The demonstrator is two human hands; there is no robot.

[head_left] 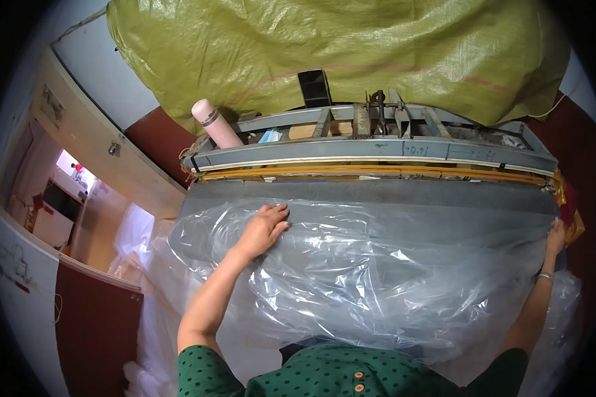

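A: Where is the clear film (357, 271) placed, and how is it held?

B: It is spread across the grey work surface (377, 192), on the near side of the metal frame (338, 151), with loose folds hung past the left and right ends. The left hand (265, 231) is laid on it palm down, fingers loosely together and thumb a little apart; nothing is seen to be grasped. The right hand (555, 237) is set at the far right corner with its fingers drawn close; whether the film is pinched there cannot be told.

A: Why might the hands be so far apart?

B: By this placing, it is judged, the far edge is kept flat and squared to the frame.

A: Which materials are shown?

B: The film is thin, glossy and creased, and sharp highlights are thrown by its wrinkles. The frame is rigid and long, with orange strips (377, 172) run along its near side. A pink bottle (217, 126), smooth and cylindrical, is stood at its left end, presumably within reach. Behind, a yellow-green woven cover (344, 40) is draped in soft folds.
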